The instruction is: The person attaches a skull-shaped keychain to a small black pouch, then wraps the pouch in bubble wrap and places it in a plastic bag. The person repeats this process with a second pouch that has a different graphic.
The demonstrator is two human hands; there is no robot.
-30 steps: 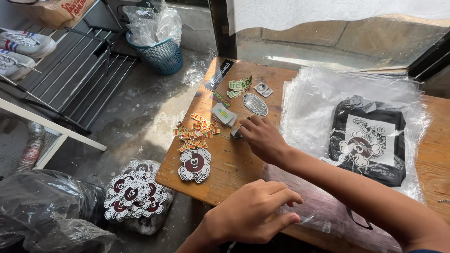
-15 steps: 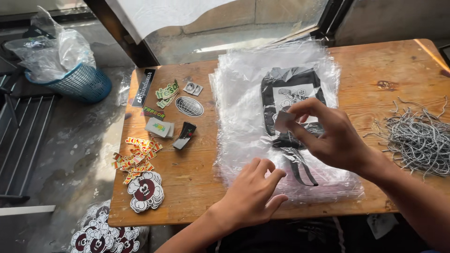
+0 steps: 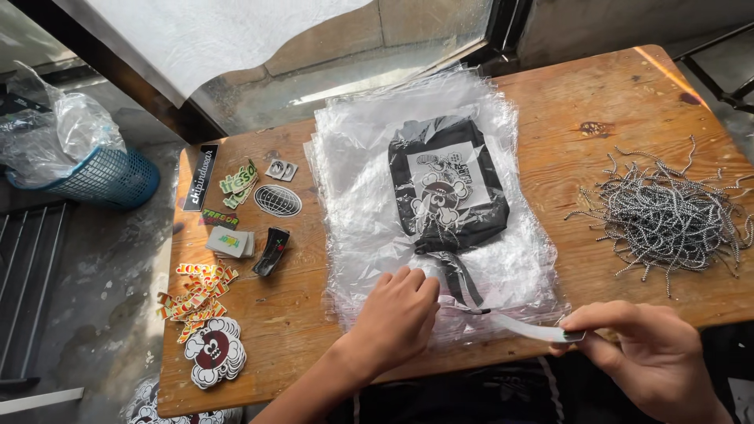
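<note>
A black pouch with a white cartoon print [image 3: 446,186] lies inside the top clear plastic bag of a stack of bags [image 3: 369,196] on a wooden table [image 3: 565,118]. My left hand [image 3: 393,320] presses flat on the near edge of that bag. My right hand [image 3: 640,353] is at the table's front edge and pinches a thin white strip [image 3: 530,327] that runs from the bag's opening. Only the black strap of the pouch reaches toward my left hand.
A heap of black-and-white cords [image 3: 667,216] lies at the right. Stickers lie at the left: round cartoon ones [image 3: 214,352], orange strips [image 3: 195,289], an oval [image 3: 277,199], small cards [image 3: 229,242]. A blue basket lined with plastic [image 3: 94,174] stands on the floor, left.
My right hand has moved off the pouch to the front edge, drawing the white strip sideways. My left hand has stayed on the bag's near edge. The view swung right.
</note>
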